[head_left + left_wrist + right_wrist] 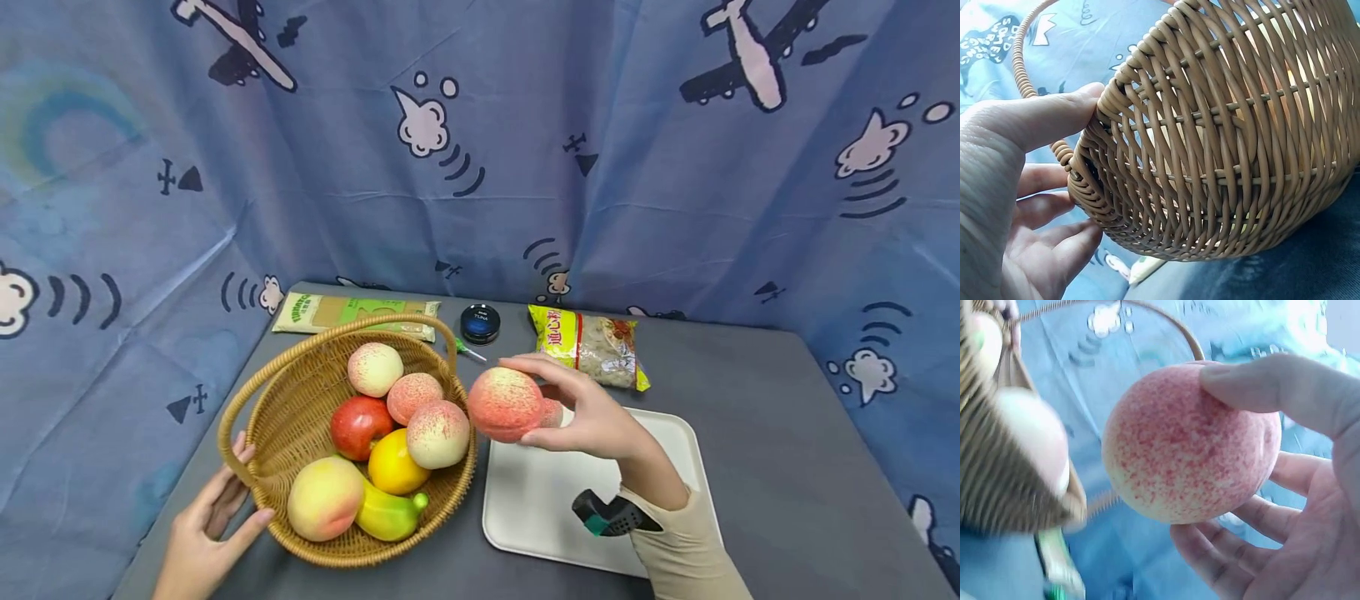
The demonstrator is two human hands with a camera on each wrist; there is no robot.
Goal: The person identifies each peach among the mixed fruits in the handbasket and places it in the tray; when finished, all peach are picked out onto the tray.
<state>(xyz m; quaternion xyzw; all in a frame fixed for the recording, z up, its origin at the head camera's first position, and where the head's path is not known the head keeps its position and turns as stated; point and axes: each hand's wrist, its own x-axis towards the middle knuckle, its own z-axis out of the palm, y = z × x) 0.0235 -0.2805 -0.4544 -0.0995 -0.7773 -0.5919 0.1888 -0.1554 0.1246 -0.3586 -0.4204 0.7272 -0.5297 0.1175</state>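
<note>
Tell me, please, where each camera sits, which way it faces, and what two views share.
Head: worn on the head, looking forward and down at the round brown wicker basket and white rectangular tray; left hand, right hand and beige sleeve show.
Left wrist: worn on that wrist, facing the basket's outer wall; the left hand shows gripping its rim.
Right wrist: worn on that wrist, facing the round pink-and-cream peach; the right hand shows holding it.
Shared: head and right wrist both show the peach and basket.

The left hand (193, 535) is held low, thumb parted from bent fingers; the right hand (592, 417) is held higher, thumb and fingers curved in a grip; its forearm (660, 479) is angled from lower right.
</note>
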